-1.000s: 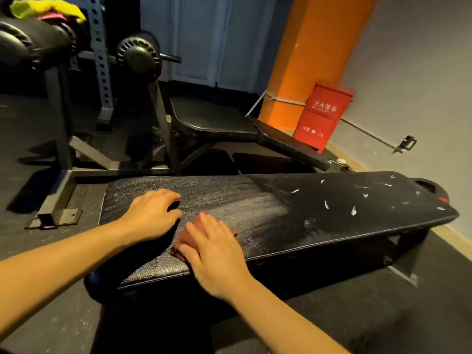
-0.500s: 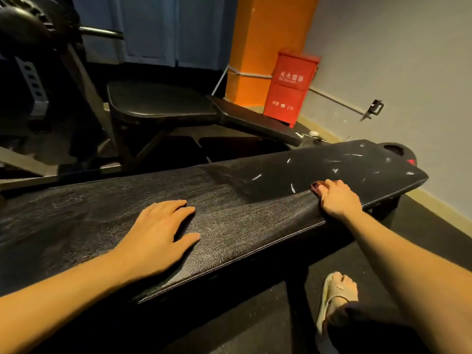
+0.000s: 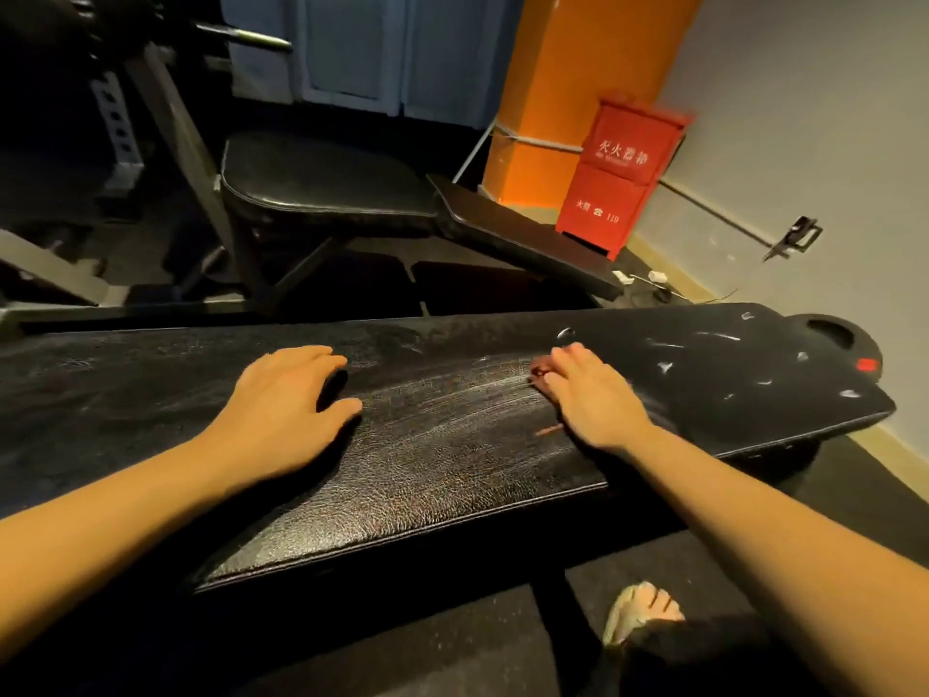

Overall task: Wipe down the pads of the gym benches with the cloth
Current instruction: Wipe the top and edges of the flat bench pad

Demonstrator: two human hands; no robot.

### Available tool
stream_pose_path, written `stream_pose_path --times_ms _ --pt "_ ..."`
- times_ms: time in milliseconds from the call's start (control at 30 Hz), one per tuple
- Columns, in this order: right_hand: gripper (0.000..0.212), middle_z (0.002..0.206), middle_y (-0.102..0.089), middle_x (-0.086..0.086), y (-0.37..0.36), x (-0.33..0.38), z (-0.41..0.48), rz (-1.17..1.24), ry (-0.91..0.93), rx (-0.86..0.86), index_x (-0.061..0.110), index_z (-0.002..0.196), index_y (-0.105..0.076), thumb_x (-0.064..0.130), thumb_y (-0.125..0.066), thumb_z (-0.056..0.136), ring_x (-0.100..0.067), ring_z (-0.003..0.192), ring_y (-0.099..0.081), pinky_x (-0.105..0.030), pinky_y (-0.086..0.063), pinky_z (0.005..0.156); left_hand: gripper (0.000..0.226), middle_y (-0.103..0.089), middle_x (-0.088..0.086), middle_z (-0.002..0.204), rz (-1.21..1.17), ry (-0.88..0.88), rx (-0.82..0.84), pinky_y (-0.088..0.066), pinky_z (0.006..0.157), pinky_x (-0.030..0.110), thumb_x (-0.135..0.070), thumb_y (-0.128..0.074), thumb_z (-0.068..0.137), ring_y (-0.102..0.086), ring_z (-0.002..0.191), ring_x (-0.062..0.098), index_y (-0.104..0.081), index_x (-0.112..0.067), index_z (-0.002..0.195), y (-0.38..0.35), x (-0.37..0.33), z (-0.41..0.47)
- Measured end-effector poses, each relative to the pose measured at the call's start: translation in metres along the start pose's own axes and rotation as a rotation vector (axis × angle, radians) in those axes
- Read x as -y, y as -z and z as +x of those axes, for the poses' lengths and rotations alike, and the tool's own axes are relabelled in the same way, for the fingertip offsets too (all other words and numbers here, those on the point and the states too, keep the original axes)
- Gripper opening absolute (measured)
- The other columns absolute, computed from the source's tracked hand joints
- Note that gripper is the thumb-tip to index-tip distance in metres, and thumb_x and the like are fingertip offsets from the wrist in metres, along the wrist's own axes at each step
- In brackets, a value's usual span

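R hand [image 3: 598, 394] w/ cloth [image 3: 541, 370] slid back from far end of bench surface [image 3: 452, 470], fingers flat, pressing. L hand [image 3: 291, 404] flat, fingers apart. Bare stretch between hands; both wrists cross front edge.

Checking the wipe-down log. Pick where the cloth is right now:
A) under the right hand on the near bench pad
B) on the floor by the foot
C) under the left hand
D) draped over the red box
A: a reddish edge of the cloth peeks out beneath the right hand, which presses flat on the near bench pad; the left hand rests on the pad with no cloth showing.
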State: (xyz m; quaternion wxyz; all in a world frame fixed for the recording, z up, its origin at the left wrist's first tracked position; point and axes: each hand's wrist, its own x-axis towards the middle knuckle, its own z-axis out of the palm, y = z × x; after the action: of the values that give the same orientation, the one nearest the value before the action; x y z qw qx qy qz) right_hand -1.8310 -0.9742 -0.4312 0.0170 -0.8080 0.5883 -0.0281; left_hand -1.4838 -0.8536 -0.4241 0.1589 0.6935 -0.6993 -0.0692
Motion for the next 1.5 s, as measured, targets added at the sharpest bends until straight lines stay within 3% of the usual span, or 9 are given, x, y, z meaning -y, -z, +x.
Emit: stream_pose_path --times_ms 167,333,433,633,767,967,1100,1333,1500 --pt "0.050 0.131 -0.054 -0.024 -0.002 -0.009 0.037 0.027 -0.397 -0.110 0.005 0.126 -0.057 0.045 -0.038 0.102 -0.042 0.126 -0.049 -0.048 -0.039 0.108 0.069 -0.050 0.007 0.153 0.076 0.065 -0.043 -0.034 0.119 0.047 -0.052 -0.067 0.091 -0.043 0.143 0.027 -0.055 -0.012 0.146 -0.010 -0.012 -0.001" --pt "0.056 0.144 -0.041 -0.019 -0.028 0.153 0.028 0.112 0.334 -0.056 0.009 0.138 -0.048 0.051 -0.039 0.101 -0.036 0.138 -0.033 -0.046 -0.023 0.116 0.045 -0.063 0.012 0.135 0.076 0.238 -0.063 -0.043 0.104 0.048 -0.032 -0.065 0.094 -0.056 0.127 0.035 -0.063 -0.006 0.131 -0.007 -0.019 0.006" --pt "0.062 0.160 -0.028 -0.016 -0.023 0.131 0.017 0.117 0.589 0.051 0.016 0.151 -0.034 0.055 -0.032 0.103 -0.032 0.149 -0.023 -0.047 -0.016 0.123 0.054 -0.064 0.012 0.135 0.099 0.273 -0.057 -0.044 0.104 0.048 -0.042 -0.063 0.094 -0.057 0.127 0.036 -0.064 -0.004 0.133 -0.007 -0.026 0.004" --pt "0.041 0.129 -0.051 -0.011 0.000 -0.080 0.080 0.017 0.018 0.002 0.017 0.127 -0.054 0.045 -0.035 0.104 -0.034 0.124 -0.049 -0.048 -0.041 0.105 0.090 -0.065 0.009 0.130 0.157 0.301 -0.034 -0.045 0.104 0.047 -0.074 -0.039 0.074 -0.057 0.124 0.032 -0.066 -0.007 0.128 -0.008 -0.051 -0.001" --pt "0.053 0.138 -0.048 -0.024 -0.003 -0.062 0.101 -0.020 -0.179 0.001 0.006 0.131 -0.051 0.047 -0.034 0.102 -0.041 0.129 -0.046 -0.049 -0.038 0.110 0.078 -0.066 0.006 0.129 0.136 0.376 -0.056 -0.046 0.102 0.047 -0.069 -0.054 0.081 -0.058 0.122 0.030 -0.065 -0.009 0.129 -0.011 -0.057 -0.003" --pt "0.050 0.146 -0.038 -0.019 -0.018 0.115 0.064 0.114 0.639 0.010 0.008 0.137 -0.046 0.044 -0.040 0.103 -0.036 0.139 -0.032 -0.047 -0.024 0.119 0.084 -0.069 0.009 0.120 0.138 0.471 -0.089 -0.050 0.095 0.048 -0.071 -0.042 0.071 -0.062 0.114 0.034 -0.068 -0.006 0.119 -0.012 -0.070 -0.001" --pt "0.057 0.168 -0.015 -0.013 -0.020 0.090 0.037 0.149 0.970 0.091 0.019 0.154 -0.028 0.049 -0.035 0.105 -0.026 0.156 -0.008 -0.039 0.010 0.124 0.083 -0.062 0.012 0.140 0.102 0.555 -0.099 -0.043 0.108 0.050 -0.059 -0.043 0.074 -0.054 0.131 0.036 -0.064 -0.006 0.134 -0.012 -0.078 -0.011" --pt "0.044 0.121 -0.048 -0.006 -0.004 -0.151 0.098 0.054 0.292 0.008 0.020 0.127 -0.052 0.045 -0.032 0.097 -0.033 0.123 -0.049 -0.047 -0.041 0.103 0.075 -0.051 0.006 0.153 0.106 0.576 -0.109 -0.035 0.118 0.044 -0.060 -0.061 0.088 -0.045 0.142 0.027 -0.056 -0.012 0.145 -0.030 -0.112 -0.026" --pt "0.048 0.134 -0.051 -0.019 -0.009 -0.074 0.079 -0.002 0.207 -0.045 0.012 0.129 -0.054 0.042 -0.035 0.098 -0.036 0.129 -0.046 -0.045 -0.038 0.111 0.067 -0.059 0.005 0.144 0.131 0.594 -0.155 -0.043 0.110 0.047 -0.057 -0.063 0.090 -0.053 0.134 0.029 -0.061 -0.012 0.139 -0.038 -0.125 -0.034"
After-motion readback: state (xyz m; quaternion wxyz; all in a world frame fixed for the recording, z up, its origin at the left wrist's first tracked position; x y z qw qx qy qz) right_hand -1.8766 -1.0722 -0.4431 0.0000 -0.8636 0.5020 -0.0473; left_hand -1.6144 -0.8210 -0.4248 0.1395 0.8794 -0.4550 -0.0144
